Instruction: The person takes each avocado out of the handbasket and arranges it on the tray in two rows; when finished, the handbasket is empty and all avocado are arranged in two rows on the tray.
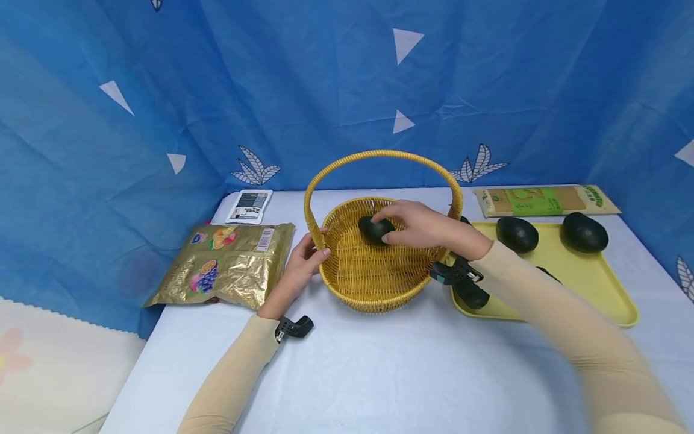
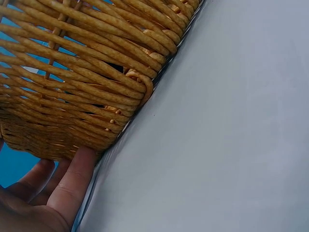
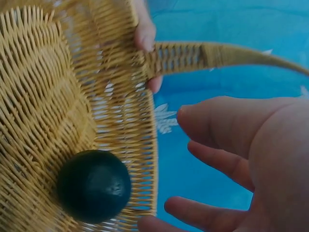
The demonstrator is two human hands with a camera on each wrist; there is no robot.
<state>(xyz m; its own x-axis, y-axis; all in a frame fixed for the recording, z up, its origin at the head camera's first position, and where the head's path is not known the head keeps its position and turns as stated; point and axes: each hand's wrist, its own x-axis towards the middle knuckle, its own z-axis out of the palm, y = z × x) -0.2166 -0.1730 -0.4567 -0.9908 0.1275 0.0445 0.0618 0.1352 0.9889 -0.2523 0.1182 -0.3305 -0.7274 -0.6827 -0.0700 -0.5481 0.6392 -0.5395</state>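
A yellow wicker basket (image 1: 374,277) with a tall hoop handle stands mid-table. A dark avocado (image 1: 376,229) lies inside it near the far rim. My right hand (image 1: 391,228) hovers over the fruit. In the right wrist view its fingers (image 3: 222,164) are spread and stand clear of the avocado (image 3: 94,186). My left hand (image 1: 317,248) grips the basket's left rim at the foot of the handle. Its fingertips (image 3: 145,36) curl over the weave, and its thumb (image 2: 72,183) presses the outer wall (image 2: 87,72).
A yellow tray (image 1: 585,277) to the right holds two avocados (image 1: 517,234) (image 1: 584,232), and a third dark one (image 1: 472,295) partly under my forearm. A gold snack bag (image 1: 228,262), a white packet (image 1: 249,206) and a green package (image 1: 544,201) lie around. Blue cloth walls the back.
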